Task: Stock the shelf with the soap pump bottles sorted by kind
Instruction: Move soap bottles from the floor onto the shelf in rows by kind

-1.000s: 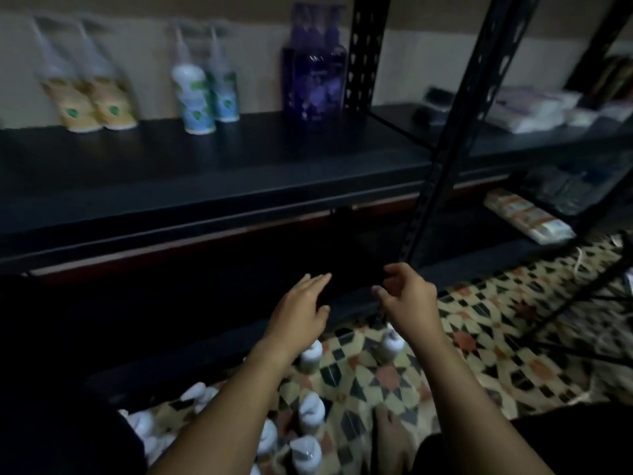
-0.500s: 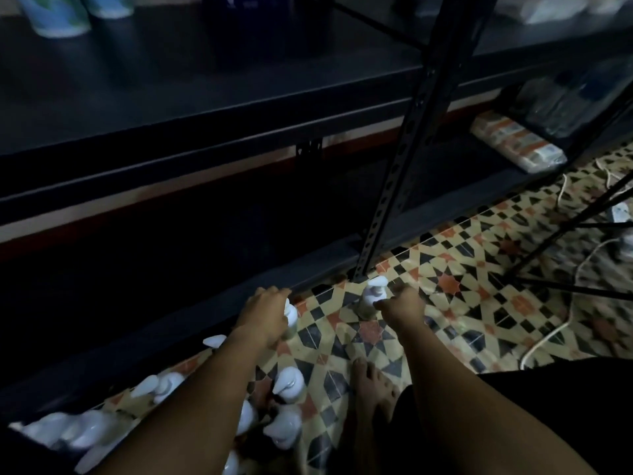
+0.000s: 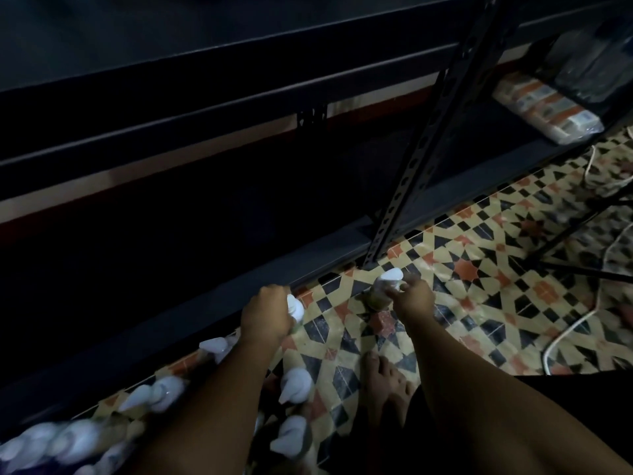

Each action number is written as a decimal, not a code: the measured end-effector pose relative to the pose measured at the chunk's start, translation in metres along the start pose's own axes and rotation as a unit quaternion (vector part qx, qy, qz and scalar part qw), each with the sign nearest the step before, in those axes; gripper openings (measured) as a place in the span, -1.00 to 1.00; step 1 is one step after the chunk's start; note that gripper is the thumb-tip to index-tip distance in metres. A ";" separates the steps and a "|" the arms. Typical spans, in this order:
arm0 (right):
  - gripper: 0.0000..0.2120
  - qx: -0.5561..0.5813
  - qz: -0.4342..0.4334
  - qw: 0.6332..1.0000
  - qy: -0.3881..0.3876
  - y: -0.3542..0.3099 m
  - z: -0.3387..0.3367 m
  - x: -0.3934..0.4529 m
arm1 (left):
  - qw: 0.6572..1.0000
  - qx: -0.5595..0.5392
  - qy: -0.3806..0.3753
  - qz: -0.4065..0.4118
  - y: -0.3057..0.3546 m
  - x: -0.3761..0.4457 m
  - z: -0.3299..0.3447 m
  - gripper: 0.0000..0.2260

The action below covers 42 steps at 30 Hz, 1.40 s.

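A blurred row of white-pump bottles [image 3: 150, 394] stood on the patterned floor [image 3: 479, 269] at far left, in front of the dark shelf unit [image 3: 308, 248]. Your left hand [image 3: 265, 313] was curled round a pump bottle [image 3: 296, 308] by the shelf's bottom rail. Your right hand [image 3: 412, 298] pinched another bottle [image 3: 385, 286] w/ fingers round its neck, next to the upright post [image 3: 421, 145]. Wrapped pkgs [image 3: 548, 111] lay on the low shelf at right.

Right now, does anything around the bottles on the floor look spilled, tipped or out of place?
No spill shows. The left hand and right hand each grip an upright pump bottle. One oddity: a white cable trails loose across the tiled floor at right.
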State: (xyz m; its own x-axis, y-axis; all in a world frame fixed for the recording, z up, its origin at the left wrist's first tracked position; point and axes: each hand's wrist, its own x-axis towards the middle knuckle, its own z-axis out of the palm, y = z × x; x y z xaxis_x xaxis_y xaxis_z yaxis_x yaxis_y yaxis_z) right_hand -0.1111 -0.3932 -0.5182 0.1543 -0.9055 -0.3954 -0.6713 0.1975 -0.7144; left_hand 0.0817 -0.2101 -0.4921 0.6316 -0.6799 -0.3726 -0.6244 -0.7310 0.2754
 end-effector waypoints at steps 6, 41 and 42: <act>-0.82 0.009 -0.028 0.999 0.022 0.024 0.009 -0.023 | 0.990 -0.123 0.063 0.002 -0.010 -0.019 0.017 -0.70; -0.65 0.355 -0.097 0.912 -0.181 -0.077 -0.012 -0.245 | 0.827 -0.540 0.157 0.002 -0.024 -0.192 -0.102 -0.53; -0.63 0.345 -0.098 0.915 -0.184 -0.078 -0.011 -0.247 | 0.836 -0.525 0.159 0.002 -0.026 -0.195 -0.101 -0.47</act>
State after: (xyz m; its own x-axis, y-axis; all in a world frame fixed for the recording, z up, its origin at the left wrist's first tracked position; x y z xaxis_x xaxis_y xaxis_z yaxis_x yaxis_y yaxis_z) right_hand -0.1046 -0.1887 -0.3586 0.5417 -0.7863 -0.2972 -0.0056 0.3502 -0.9367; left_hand 0.0211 -0.0648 -0.3366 0.8250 -0.5418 -0.1610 0.0159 -0.2626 0.9648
